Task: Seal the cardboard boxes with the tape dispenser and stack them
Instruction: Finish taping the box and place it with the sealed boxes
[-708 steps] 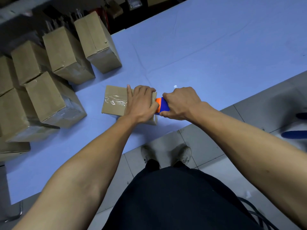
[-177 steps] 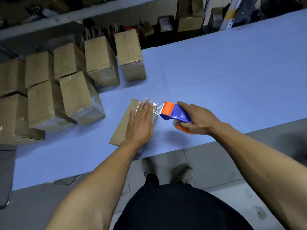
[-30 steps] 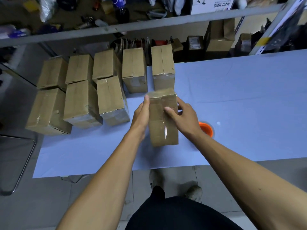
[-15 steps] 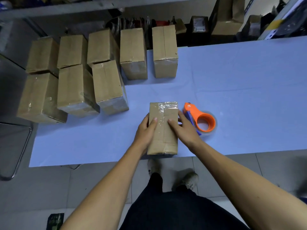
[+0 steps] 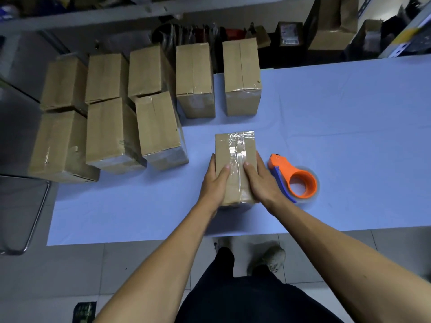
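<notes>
A small cardboard box (image 5: 234, 150) stands on the blue table (image 5: 349, 127) near its front edge, with clear tape running down the middle of its top. My left hand (image 5: 215, 183) grips its left side, thumb on the top face. My right hand (image 5: 260, 180) grips its right side, thumb on the tape. The orange and blue tape dispenser (image 5: 295, 179) lies on the table just right of my right hand, with nothing holding it.
Several sealed cardboard boxes (image 5: 158, 129) stand in two rows at the table's back left, the nearest about a hand's width from the held box. Shelves with clutter (image 5: 289, 33) run behind the table. A metal chair frame (image 5: 35, 213) stands left of the table.
One second ago both hands held the box up above the table; it has come down to the front edge. Over the last half second the hands kept their grip.
</notes>
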Demonstrator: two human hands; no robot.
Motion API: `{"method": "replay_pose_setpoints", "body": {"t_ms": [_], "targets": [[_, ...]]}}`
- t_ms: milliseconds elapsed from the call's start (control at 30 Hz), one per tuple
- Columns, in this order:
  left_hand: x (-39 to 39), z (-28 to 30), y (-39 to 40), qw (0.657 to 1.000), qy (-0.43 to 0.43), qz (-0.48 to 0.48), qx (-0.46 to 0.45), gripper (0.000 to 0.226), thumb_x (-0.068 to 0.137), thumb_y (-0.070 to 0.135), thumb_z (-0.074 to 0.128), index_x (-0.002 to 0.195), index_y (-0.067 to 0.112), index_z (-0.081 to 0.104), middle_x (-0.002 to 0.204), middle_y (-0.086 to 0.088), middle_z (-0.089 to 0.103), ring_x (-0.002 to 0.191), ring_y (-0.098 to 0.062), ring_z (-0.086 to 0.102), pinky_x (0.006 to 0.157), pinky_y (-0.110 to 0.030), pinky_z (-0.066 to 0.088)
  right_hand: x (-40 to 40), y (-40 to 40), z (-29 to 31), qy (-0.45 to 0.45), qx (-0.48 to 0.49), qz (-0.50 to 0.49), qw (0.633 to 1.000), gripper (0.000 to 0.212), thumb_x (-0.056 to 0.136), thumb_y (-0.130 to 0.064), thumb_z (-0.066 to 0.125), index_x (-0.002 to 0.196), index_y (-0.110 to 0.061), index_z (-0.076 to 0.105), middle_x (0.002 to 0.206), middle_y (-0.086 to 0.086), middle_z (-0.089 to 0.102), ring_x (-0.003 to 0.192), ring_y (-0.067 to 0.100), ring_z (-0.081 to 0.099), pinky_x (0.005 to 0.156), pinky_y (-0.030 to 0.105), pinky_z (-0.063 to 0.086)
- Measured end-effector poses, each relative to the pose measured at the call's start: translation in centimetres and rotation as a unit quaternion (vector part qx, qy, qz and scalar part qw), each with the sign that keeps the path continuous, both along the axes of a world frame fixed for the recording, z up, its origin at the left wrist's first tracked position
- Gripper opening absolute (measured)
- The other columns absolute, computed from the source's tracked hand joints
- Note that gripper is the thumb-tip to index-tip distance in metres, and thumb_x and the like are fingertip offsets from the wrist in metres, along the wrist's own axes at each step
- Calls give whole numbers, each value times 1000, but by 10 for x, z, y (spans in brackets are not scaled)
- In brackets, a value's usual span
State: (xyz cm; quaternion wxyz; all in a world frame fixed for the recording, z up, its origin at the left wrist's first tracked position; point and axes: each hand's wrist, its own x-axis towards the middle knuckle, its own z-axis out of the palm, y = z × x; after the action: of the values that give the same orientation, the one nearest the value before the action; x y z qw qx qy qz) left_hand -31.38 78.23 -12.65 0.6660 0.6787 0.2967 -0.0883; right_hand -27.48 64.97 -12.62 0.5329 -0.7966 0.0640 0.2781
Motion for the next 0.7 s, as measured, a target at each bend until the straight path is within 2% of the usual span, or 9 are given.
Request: {"method": "replay_pose_setpoints", "body": {"t_ms": [100, 200, 367, 433, 500, 567, 633, 700], "targets": [[30, -1, 23, 1000, -3, 14, 5, 68, 85, 48, 55, 150, 35, 40, 134, 13, 62, 118, -7, 62, 108, -39, 46, 29, 23, 1, -18, 5, 10, 1000, 65, 94, -61, 36, 154, -40, 26, 152, -18, 43, 137, 11, 44, 117, 40, 31], [57, -2, 44, 999, -17, 30, 14, 57, 91, 42, 53, 147, 34, 43, 132, 12, 63, 118, -8, 62, 109, -40, 46, 58, 45, 3, -31, -1, 30, 999, 55, 101, -51, 35, 153, -39, 26, 149, -14, 47, 133, 16, 49, 113, 40, 35], [78, -11, 70, 997, -16, 67, 26, 55, 88, 45, 50, 141, 32, 49, 126, 8, 67, 111, -12, 66, 103, -42, 50, 85, 76, -8, -17, -19, 49, 998, 66, 94, -57, 34, 155, -36, 24, 148, -7, 50, 130, 22, 51, 110, 41, 38], [82, -14, 76, 996, -11, 79, 26, 52, 89, 44, 50, 140, 32, 50, 122, 9, 68, 105, -9, 67, 96, -36, 54, 91, 84, -11, -22, -18, 51, 998, 56, 99, -51, 36, 153, -37, 28, 144, -6, 54, 126, 22, 54, 108, 40, 40], [86, -16, 80, 995, -14, 88, 34, 40, 97, 38, 49, 136, 33, 52, 116, 14, 68, 97, 0, 68, 84, -24, 53, 97, 90, -13, -29, -17, 55, 998, 50, 103, -45, 35, 153, -38, 29, 142, -6, 56, 123, 21, 55, 106, 40, 41], [89, -17, 84, 994, -15, 96, 43, 27, 103, 30, 48, 128, 36, 54, 110, 17, 68, 90, 4, 67, 76, -18, 51, 102, 95, -15, -23, -20, 58, 998, 56, 101, -50, 34, 155, -37, 25, 146, -5, 53, 127, 21, 54, 109, 41, 40], [92, -16, 87, 993, -15, 93, 64, 26, 104, 30, 48, 128, 35, 56, 110, 15, 69, 91, 2, 68, 77, -19, 51, 105, 99, -17, -21, -25, 56, 998, 63, 98, -55, 33, 157, -36, 21, 148, -3, 51, 129, 23, 53, 110, 43, 39], [95, -12, 90, 993, -5, 83, 87, 25, 104, 30, 47, 127, 33, 56, 107, 17, 68, 88, 7, 65, 74, -16, 49, 106, 104, -18, -22, -31, 55, 998, 66, 94, -57, 31, 156, -36, 22, 146, -2, 54, 128, 24, 54, 109, 44, 40]]}}
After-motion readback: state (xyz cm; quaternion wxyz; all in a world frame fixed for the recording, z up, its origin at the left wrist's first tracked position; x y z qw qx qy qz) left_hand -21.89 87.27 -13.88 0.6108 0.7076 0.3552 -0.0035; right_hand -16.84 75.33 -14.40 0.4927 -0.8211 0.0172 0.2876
